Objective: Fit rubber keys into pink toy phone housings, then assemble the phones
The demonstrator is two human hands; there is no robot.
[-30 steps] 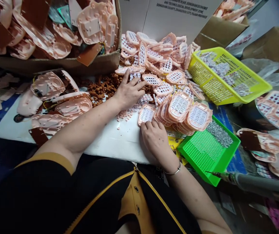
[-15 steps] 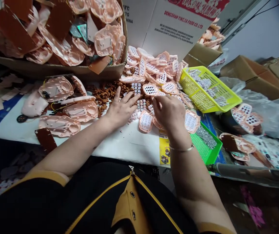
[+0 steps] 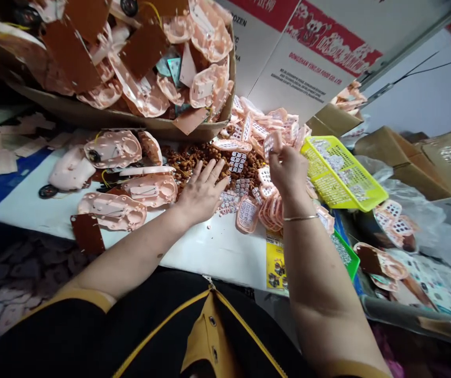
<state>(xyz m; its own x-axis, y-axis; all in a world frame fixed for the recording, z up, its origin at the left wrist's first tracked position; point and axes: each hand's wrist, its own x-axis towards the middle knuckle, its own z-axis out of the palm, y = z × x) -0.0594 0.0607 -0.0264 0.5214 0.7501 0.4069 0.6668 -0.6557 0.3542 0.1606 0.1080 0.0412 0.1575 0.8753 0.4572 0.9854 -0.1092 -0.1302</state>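
My left hand (image 3: 205, 193) lies with its fingers spread at the edge of a heap of small brown parts (image 3: 193, 157). To the right of its fingertips is a keypad sheet with pale square keys (image 3: 238, 162), and loose small keys (image 3: 229, 201) lie beside it. Raised over the pile, my right hand (image 3: 289, 169) pinches a pink keypad panel (image 3: 272, 143) by its lower end. A row of stacked pink panels (image 3: 269, 214) sits under the right wrist, beside one panel filled with keys (image 3: 247, 214).
A carton (image 3: 146, 124) of pink casings stands at the back left, with several casings (image 3: 112, 210) on the table before it. A yellow basket (image 3: 367, 202) and a green tray (image 3: 352, 266) are on the right. More pink panels (image 3: 249, 126) are heaped at the back.
My right hand has gone from a curled position low over the panels to holding a pink panel up. My left hand stays spread by the brown parts. The camera view has shifted.
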